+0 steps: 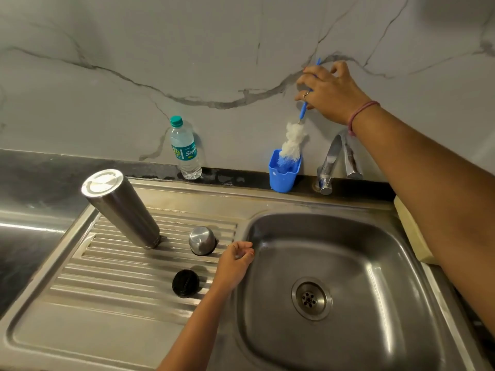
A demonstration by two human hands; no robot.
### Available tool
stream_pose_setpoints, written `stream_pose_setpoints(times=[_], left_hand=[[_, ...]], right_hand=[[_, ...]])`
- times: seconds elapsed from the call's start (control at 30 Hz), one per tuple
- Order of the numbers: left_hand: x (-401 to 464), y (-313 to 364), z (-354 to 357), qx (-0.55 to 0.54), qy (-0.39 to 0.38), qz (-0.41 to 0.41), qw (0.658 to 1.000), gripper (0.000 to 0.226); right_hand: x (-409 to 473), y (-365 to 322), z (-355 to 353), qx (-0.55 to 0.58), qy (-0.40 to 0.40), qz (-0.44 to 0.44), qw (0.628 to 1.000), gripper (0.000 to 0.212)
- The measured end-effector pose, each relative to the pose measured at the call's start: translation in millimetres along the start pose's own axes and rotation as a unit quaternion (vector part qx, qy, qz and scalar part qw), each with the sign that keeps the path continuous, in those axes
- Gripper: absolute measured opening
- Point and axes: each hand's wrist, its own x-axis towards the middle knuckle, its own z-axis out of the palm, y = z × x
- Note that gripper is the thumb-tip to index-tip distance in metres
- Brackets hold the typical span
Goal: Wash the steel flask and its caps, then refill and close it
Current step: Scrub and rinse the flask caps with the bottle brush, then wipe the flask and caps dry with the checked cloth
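The steel flask (120,207) stands upside down on the ribbed draining board (80,311), left of the sink bowl (348,263). Its flat bottom points up and its open mouth is down on the ribs. It leans a bit in this wide view. Just to its right sits the steel cap (202,241), also upside down like a little dome. Nearer to the person lies the black cap (185,283), flat on the ribs.

The flask looks hard and smooth. If it is wet it will likely be slippery, so a good place to hold it is around the middle of its body with the whole hand. It is empty now, so it should be light. It will not break, but it could roll or clang if it tips.

The left hand (235,262) rests at the edge of the bowl, just beside the steel cap, with loosely curled fingers that hold nothing. The right hand (328,91) pinches the blue handle of the bottle brush (293,141), whose white fluffy end is in the blue holder (284,172) by the tap (330,159).

A small water bottle (184,148) with a green lid stands by the wall. Its label shows "20" and letters like "Sig"; the rest is too small to read.
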Motion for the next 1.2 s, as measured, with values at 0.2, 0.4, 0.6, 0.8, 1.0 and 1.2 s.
stream_pose_setpoints(times=[0.2, 0.4, 0.6, 0.8, 1.0, 1.2], left_hand=[[-7.9, 5.7, -0.5, -0.002, 0.003, 0.010, 1.000, 0.015], [-23.8, 11.5, -1.5, -0.007, 0.008, 0.016, 1.000, 0.014], [-44.7, 15.8, -2.2, -0.009, 0.014, 0.036, 0.999, 0.013], [-68.7, 17.6, -4.5, -0.012, 0.028, 0.056, 0.998, 0.015], [-91.7, 9.1, -6.6, 0.016, 0.054, 0.075, 0.996, 0.013], [-115.0, -2.9, -15.7, 0.043, 0.076, 0.091, 0.992, 0.014]], right_hand=[[-8.0, 1.4, -18.2, 0.051, 0.018, 0.003, 0.999, 0.031], [-23.1, -4.1, -46.4, 0.077, 0.035, 0.014, 0.996, 0.033], [-51.9, -22.1, -77.7, 0.101, 0.070, 0.041, 0.992, 0.034], [-94.5, -63.7, -98.6, 0.202, 0.074, 0.142, 0.966, 0.042], [-159.8, -129.8, -105.1, 0.376, -0.002, 0.242, 0.894, 0.048], [-209.3, -190.3, -99.0, 0.467, -0.083, 0.265, 0.839, 0.050]])
